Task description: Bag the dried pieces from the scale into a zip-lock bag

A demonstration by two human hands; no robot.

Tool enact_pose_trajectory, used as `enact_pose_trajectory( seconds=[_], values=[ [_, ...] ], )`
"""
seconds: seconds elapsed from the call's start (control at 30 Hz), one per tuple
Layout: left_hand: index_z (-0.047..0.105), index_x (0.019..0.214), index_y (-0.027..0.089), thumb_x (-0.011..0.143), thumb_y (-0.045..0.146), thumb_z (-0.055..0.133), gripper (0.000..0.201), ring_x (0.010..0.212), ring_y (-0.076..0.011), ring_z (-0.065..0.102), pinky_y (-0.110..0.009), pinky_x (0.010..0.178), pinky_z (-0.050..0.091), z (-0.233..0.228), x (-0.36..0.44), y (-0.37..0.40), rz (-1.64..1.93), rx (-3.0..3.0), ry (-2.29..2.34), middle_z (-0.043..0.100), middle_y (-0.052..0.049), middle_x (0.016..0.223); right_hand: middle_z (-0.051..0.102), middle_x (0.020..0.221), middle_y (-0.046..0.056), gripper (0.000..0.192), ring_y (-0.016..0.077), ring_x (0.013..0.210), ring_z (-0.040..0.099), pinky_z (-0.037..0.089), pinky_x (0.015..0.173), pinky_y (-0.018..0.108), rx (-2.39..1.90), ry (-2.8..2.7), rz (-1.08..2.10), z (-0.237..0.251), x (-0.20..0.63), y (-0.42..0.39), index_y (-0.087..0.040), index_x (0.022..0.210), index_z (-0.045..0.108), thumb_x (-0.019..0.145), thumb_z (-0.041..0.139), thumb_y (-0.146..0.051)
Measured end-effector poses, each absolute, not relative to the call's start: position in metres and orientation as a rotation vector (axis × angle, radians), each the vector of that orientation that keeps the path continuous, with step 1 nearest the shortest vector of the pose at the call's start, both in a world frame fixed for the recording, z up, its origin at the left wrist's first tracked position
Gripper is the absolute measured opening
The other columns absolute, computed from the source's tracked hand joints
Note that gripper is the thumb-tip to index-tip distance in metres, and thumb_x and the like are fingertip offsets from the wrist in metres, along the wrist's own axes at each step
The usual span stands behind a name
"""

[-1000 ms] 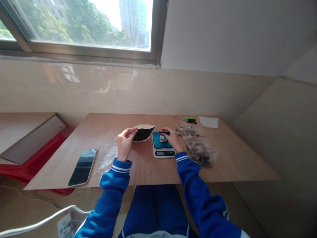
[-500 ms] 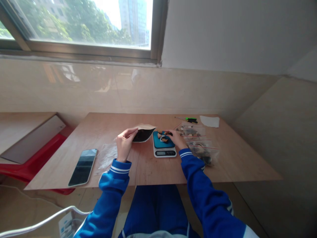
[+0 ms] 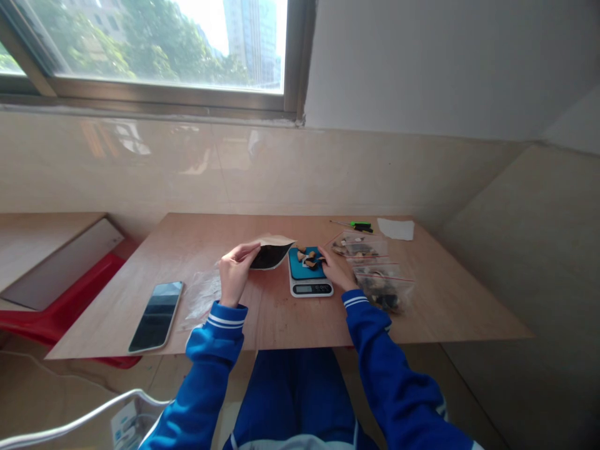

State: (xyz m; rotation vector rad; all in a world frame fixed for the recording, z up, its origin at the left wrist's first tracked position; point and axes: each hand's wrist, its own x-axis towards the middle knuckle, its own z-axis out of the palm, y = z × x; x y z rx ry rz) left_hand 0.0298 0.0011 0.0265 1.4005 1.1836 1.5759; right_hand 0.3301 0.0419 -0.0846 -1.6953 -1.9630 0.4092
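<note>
My left hand (image 3: 235,272) is closed on the edge of a paper pouch (image 3: 276,240), brown outside and dark inside. The pouch is held tilted, its mouth gaping toward the scale. A white digital kitchen scale (image 3: 300,289) with a blue top stands just right of it. Several curled tan-and-black dried pieces (image 3: 308,261) lie on the blue top. My right hand (image 3: 339,270) is at the right side of the scale, thumb and index fingertips close together by the pieces. What is between those fingertips is too small to make out.
Clear zip bags (image 3: 382,290) with dark and tan pieces lie right of the scale. Behind them are a green-and-black screwdriver (image 3: 360,225) and white paper (image 3: 396,229). At left are a crumpled clear bag (image 3: 204,294) and a phone (image 3: 156,317). A red stool (image 3: 60,300) stands beyond the table.
My right hand has drawn back slightly right and down from the middle of the scale, leaving the dried pieces in fuller view. My left hand and the pouch have hardly moved.
</note>
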Motion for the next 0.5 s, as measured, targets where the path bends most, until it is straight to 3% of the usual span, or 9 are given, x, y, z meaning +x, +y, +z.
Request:
enact_pose_trajectory(
  seconds=[0.13,0.3,0.43,0.5],
  values=[
    [0.075,0.091,0.015,0.075,0.035,0.072,0.026,0.091,-0.0237,0.071,-0.036,0.087,0.056,0.026,0.030,0.001,1.574,1.415,1.191,0.077,-0.008,0.093,0.038,0.153,0.007,0.082,0.0212,0.143,0.032,0.029,0.118,0.043,-1.680,-1.955,0.477,-0.092,0.322,0.032,-0.017,0.150,0.031,0.071,0.040,0.000],
    [0.075,0.092,0.015,0.075,0.036,0.073,0.027,0.092,-0.0242,0.071,-0.037,0.088,0.055,0.026,0.029,0.000,1.569,1.400,1.188,0.077,-0.009,0.094,0.033,0.155,0.009,0.082,0.0269,0.146,0.024,0.021,0.119,0.053,-1.700,-1.940,0.538,-0.083,0.319,0.024,-0.015,0.148,0.035,0.068,0.042,-0.002],
    [0.075,0.091,0.015,0.075,0.036,0.073,0.027,0.093,-0.0241,0.071,-0.036,0.089,0.055,0.026,0.029,-0.001,1.569,1.409,1.191,0.077,-0.009,0.094,0.031,0.157,0.006,0.079,0.0236,0.148,0.019,0.015,0.121,0.048,-1.514,-1.795,0.500,-0.040,0.307,0.006,-0.016,0.148,0.035,0.070,0.040,-0.005],
    [0.075,0.091,0.015,0.075,0.036,0.073,0.027,0.093,-0.0239,0.071,-0.036,0.089,0.055,0.025,0.031,-0.002,1.561,1.411,1.188,0.077,-0.009,0.094,0.039,0.153,0.003,0.074,0.0202,0.145,0.027,0.022,0.120,0.042,-1.279,-1.708,0.499,-0.008,0.292,-0.009,-0.021,0.145,0.040,0.073,0.037,-0.007]
  ],
)
